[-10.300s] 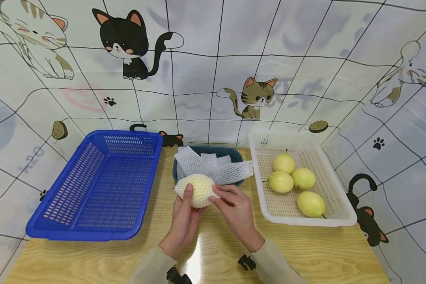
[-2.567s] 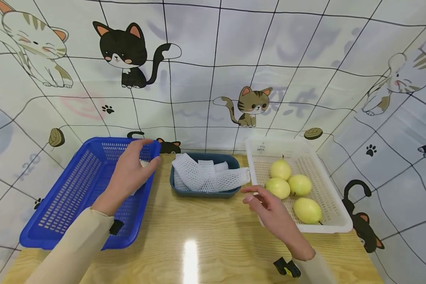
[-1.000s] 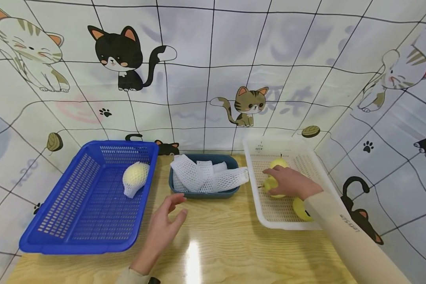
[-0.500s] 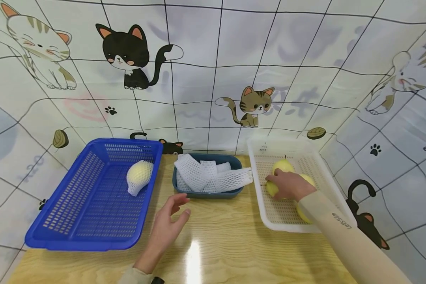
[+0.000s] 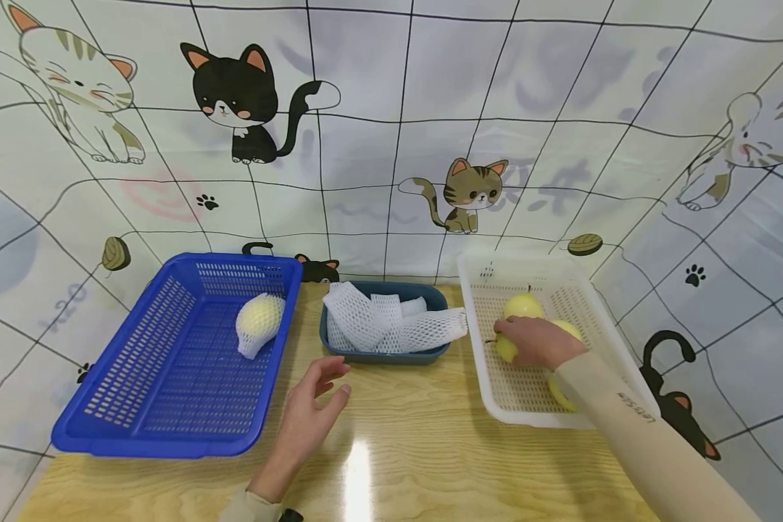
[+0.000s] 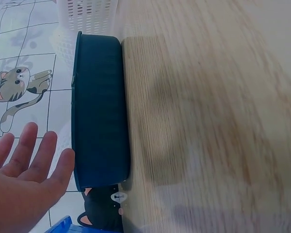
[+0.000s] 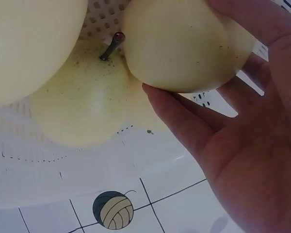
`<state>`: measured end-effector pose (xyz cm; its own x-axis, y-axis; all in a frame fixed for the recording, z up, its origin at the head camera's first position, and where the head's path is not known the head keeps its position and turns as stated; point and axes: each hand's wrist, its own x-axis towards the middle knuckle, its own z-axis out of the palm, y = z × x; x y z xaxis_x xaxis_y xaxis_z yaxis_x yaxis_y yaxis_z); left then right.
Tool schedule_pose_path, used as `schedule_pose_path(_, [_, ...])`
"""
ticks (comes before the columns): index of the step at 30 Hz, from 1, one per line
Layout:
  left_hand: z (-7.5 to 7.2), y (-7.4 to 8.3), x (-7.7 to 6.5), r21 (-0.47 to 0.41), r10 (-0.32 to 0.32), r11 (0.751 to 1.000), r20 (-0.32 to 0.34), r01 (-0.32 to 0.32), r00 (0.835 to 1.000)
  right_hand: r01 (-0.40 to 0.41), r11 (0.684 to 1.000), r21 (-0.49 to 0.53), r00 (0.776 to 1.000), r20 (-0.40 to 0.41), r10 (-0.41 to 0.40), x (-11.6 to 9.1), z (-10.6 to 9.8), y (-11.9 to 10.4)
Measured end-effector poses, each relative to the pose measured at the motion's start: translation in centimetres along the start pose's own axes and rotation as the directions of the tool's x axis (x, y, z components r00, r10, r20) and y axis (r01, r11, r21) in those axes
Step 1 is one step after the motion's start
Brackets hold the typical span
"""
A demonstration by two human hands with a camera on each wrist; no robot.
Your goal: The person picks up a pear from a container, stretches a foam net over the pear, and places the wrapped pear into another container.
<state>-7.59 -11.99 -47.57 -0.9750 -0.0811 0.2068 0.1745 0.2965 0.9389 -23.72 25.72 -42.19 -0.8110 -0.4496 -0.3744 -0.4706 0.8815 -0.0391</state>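
Note:
My right hand point(image 5: 540, 341) reaches into the white basket point(image 5: 477, 355) and grips a pale yellow pear point(image 7: 184, 46), fingers and thumb around its sides. Other pears sit close by, one at the back point(image 5: 523, 304) and others partly hidden under the hand and sleeve. My left hand point(image 5: 309, 413) hovers over the table in front of the dark teal tub point(image 6: 101, 111), fingers relaxed and holding nothing. White foam net sleeves point(image 5: 355, 317) lie in that tub, one sticking out over its right edge. A pear in a foam net point(image 5: 261, 319) lies in the blue basket point(image 5: 183, 384).
The wooden table point(image 5: 417, 449) runs in front of the containers. Behind them hangs a cat-patterned cloth point(image 5: 365, 145). The tub stands between the blue and white baskets, its right side close to the white one.
The net-covered pear, earlier in both hands, now lies in the blue basket. My left hand has withdrawn from there to the table; my right has moved into the white basket onto a pear.

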Motion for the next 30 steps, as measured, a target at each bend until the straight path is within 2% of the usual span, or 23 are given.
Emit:
schedule_pose_path(8, [0.1,-0.1,0.1,-0.01,-0.005,1.0,-0.012,0.005,1.0,-0.068,0.992,0.11,0.998,0.001,0.068,-0.8,-1.5,0.1])
schedule_pose_path(17, [0.0,0.2,0.1,-0.021,-0.005,1.0,-0.007,0.005,1.0,-0.056,0.993,0.106,0.989,-0.131,0.07,-2.1,-2.5,0.0])
schedule_pose_path(22, [0.1,0.1,0.1,-0.022,-0.006,1.0,-0.007,0.006,1.0,-0.083,0.993,0.082,0.961,-0.256,0.101,-3.2,-3.1,-0.6])
schedule_pose_path(30, [0.0,-0.2,0.2,-0.031,0.019,0.999,-0.013,-0.019,1.0,-0.098,0.982,0.161,0.909,-0.387,0.154,-5.1,-3.9,-1.8])
